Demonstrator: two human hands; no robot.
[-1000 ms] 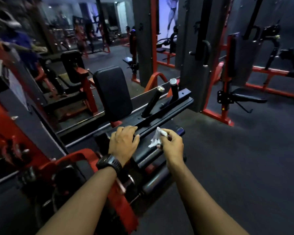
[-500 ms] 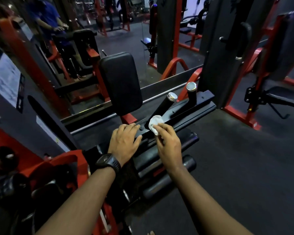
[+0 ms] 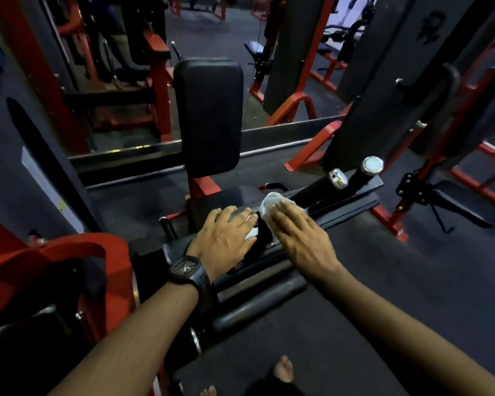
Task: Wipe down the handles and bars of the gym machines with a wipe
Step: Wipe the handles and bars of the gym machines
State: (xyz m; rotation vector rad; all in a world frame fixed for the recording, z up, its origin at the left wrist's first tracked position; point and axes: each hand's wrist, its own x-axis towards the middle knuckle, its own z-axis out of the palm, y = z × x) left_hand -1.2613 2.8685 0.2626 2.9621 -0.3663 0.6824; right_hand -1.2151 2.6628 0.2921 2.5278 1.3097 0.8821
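My right hand (image 3: 299, 238) lies flat with straight fingers, pressing a white wipe (image 3: 270, 202) onto the base of a black handle bar (image 3: 315, 190) with a chrome end cap (image 3: 337, 178). A second black handle with a chrome cap (image 3: 371, 165) stands just behind it. My left hand (image 3: 226, 238), with a black watch on the wrist, rests on the black frame (image 3: 340, 205) of the machine beside the right hand, fingers loosely bent over the edge. The wipe shows only past my fingertips.
A black upright back pad (image 3: 209, 115) on a red post stands behind the hands. Black foam rollers (image 3: 257, 304) lie below my wrists. Red and black machines surround: a red frame (image 3: 300, 104) behind, a black bench (image 3: 463, 204) at right. Bare toes (image 3: 283, 370) show on the dark floor.
My right hand has moved forward from the near bar to the base of the handle, and its fingers have flattened over the wipe. The view has tilted down and closer. My left hand stays put.
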